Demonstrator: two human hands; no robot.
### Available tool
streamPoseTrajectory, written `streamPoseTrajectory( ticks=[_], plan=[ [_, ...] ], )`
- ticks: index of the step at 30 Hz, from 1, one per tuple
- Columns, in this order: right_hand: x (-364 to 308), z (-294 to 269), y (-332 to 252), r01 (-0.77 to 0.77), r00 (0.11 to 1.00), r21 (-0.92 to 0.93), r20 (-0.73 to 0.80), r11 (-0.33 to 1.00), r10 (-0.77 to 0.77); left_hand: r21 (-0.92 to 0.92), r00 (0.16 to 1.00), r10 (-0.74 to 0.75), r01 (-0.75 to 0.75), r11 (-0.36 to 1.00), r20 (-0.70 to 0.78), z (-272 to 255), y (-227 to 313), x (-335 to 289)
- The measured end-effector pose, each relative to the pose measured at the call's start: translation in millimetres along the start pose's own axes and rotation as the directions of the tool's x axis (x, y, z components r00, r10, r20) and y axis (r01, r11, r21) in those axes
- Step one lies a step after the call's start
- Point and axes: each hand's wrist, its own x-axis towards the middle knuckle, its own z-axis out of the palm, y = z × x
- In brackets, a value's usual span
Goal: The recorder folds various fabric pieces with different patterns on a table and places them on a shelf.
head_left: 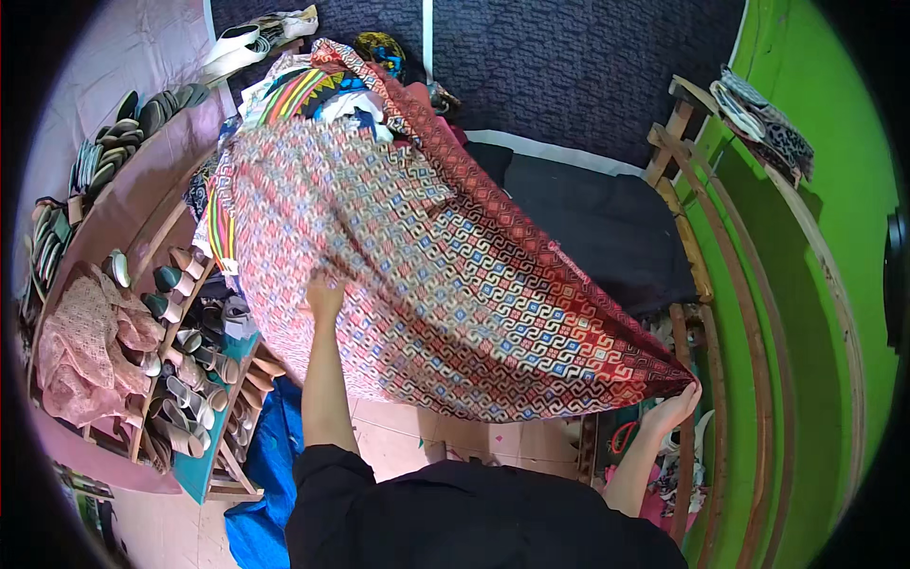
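A large red, cream and blue cloth (408,256) with an interlocking geometric print is stretched out in front of me. Its far left part lies over a heap of clothes (313,90). My right hand (671,410) pinches the cloth's corner at the right and pulls it taut, so a darker red border runs from there to the far left. Nearer the middle, my left hand (325,296) grips the cloth, and folds spread out from its fingers. The fingertips of the left hand are partly hidden in the fabric.
Wooden racks with several shoes (185,408) stand at the left, a pink lace cloth (95,346) over them. Blue sheeting (270,474) lies on the tiled floor. Wooden rails (749,284) line the green wall at right. Beyond the cloth is a dark padded surface (597,218).
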Motion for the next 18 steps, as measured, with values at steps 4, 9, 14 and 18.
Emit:
streamPoseTrajectory(
  ticks=[4, 9, 14, 18],
  plan=[
    [10, -20, 12, 0.013, 0.998, -0.025, 0.059, 1.000, -0.012, -0.116, 0.919, 0.044, -0.096, 0.989, -0.393, 47, 52, -55],
    [1, -17, 17, -0.007, 0.962, -0.079, 0.273, 0.997, 0.029, -0.245, 0.858, 0.383, -0.475, 0.845, -0.343, 49, 149, -118],
    [5, -32, 28, 0.011, 0.916, -0.067, 0.401, 0.998, 0.017, -0.127, 0.696, 0.716, -0.716, 0.687, -0.051, 31, 252, -173],
    [12, -55, 12, 0.027, 0.899, -0.030, 0.439, 0.999, -0.012, -0.085, 0.610, 0.781, -0.778, 0.622, 0.134, 48, 289, -195]
  ],
)
